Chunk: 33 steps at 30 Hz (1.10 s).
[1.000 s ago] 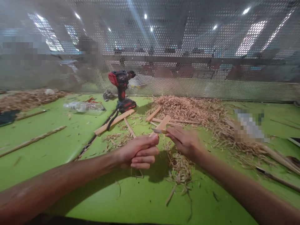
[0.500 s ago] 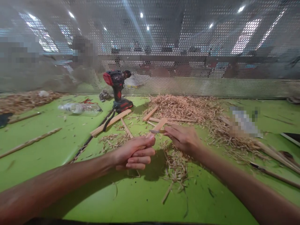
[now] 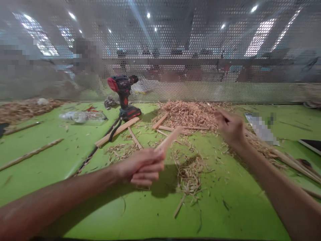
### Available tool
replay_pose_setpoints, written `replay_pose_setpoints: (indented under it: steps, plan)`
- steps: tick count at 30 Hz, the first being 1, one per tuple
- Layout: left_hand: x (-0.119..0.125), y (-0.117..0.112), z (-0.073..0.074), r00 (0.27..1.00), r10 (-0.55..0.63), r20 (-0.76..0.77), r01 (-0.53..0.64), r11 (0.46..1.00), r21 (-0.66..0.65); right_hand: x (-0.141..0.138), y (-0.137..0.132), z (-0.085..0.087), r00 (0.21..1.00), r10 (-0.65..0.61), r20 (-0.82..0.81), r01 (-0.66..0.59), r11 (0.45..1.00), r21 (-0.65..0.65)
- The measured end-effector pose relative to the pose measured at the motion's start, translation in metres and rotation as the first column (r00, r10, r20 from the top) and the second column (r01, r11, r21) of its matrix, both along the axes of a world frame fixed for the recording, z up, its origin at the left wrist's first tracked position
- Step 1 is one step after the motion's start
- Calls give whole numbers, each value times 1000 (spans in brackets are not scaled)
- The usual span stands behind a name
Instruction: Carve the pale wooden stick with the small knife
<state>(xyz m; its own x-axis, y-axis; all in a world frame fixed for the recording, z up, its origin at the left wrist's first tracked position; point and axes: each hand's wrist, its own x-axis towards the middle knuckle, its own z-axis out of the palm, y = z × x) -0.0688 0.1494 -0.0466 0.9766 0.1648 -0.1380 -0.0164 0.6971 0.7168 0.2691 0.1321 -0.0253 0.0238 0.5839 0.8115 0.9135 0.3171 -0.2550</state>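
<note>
My left hand [image 3: 145,166] is closed round the near end of a flat strip of wood [image 3: 170,138], which points up and away to the right. The strip looks slightly blurred. Raised to the right, apart from the wood, my right hand [image 3: 229,126] is closed on a small knife [image 3: 212,106]; its tip sticks out to the left and the handle is mostly hidden by the fingers. Below and between the hands lie curled wood shavings [image 3: 189,174] on the green table [image 3: 120,214].
A cordless drill [image 3: 124,97] stands upright behind a wooden slat [image 3: 117,132]. A large heap of shavings [image 3: 188,113] lies before the perforated metal screen [image 3: 165,73]. A clear plastic bottle [image 3: 84,116] and a carved stick [image 3: 31,154] are at left, longer sticks [image 3: 296,165] at right.
My right hand has moved away to the right and up with the knife, whose blade was against the wood strip before. My left hand still holds the strip in nearly the same place.
</note>
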Motion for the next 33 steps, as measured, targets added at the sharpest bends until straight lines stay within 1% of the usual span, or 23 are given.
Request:
replay_pose_setpoints:
  steps: [1, 2, 4, 6, 8, 10, 12, 16, 20, 23, 26, 27, 29, 31, 32, 33]
  plan:
    - [1, 2, 1, 1000, 24, 0, -24, 1000, -19, -3, 0, 3, 1000, 3, -29, -2, 1000, 28]
    - [3, 5, 1, 1000, 26, 3, -26, 999, -39, -9, -1, 4, 998, 33, -51, -32, 999, 28]
    - [6, 10, 2, 1000, 30, 2, -29, 997, -71, -29, -4, 3, 985, 152, -78, -156, 986, -56]
    - [6, 12, 1, 999, 36, 1, -36, 996, -85, -49, -9, -1, 960, 264, -91, -276, 947, -163]
    - [6, 11, 1, 999, 45, -3, -45, 995, -93, -66, -13, -8, 940, 334, -70, -341, 911, -232]
    - [5, 10, 0, 999, 48, -6, -48, 994, -96, -78, -15, -14, 927, 376, 14, -361, 899, -247]
    - [4, 10, 0, 999, 52, -9, -53, 994, -94, -87, -17, -20, 913, 389, 121, -355, 906, -232]
    - [7, 9, 1, 997, 66, -26, -67, 996, -65, -95, -17, -27, 897, 358, 258, -311, 928, -206]
    - [11, 7, 2, 994, 103, -41, -104, 994, -31, -90, -16, -26, 899, 305, 315, -239, 943, -229]
    - [13, 6, 1, 992, 112, -60, -112, 994, -3, -80, -13, -25, 919, 266, 291, -193, 947, -256]
    - [12, 4, -2, 991, 102, -91, -102, 995, 8, -66, -8, -26, 938, 247, 241, -189, 951, -243]
    - [11, 2, -3, 990, 101, -100, -100, 995, 18, -60, -6, -27, 945, 244, 220, -186, 949, -254]
    - [8, -2, -4, 990, 86, -110, -79, 995, 66, -44, -2, -28, 971, 198, 133, -147, 935, -323]
    - [4, -7, -2, 992, 64, -110, -49, 989, 138, -24, 2, -27, 995, 96, 17, -81, 916, -393]
    - [3, -9, -1, 992, 63, -107, -44, 984, 172, -16, 3, -24, 999, 34, -35, -45, 919, -391]
    - [3, -11, 1, 992, 75, -104, -53, 977, 205, -9, 4, -21, 997, -14, -77, -15, 934, -358]
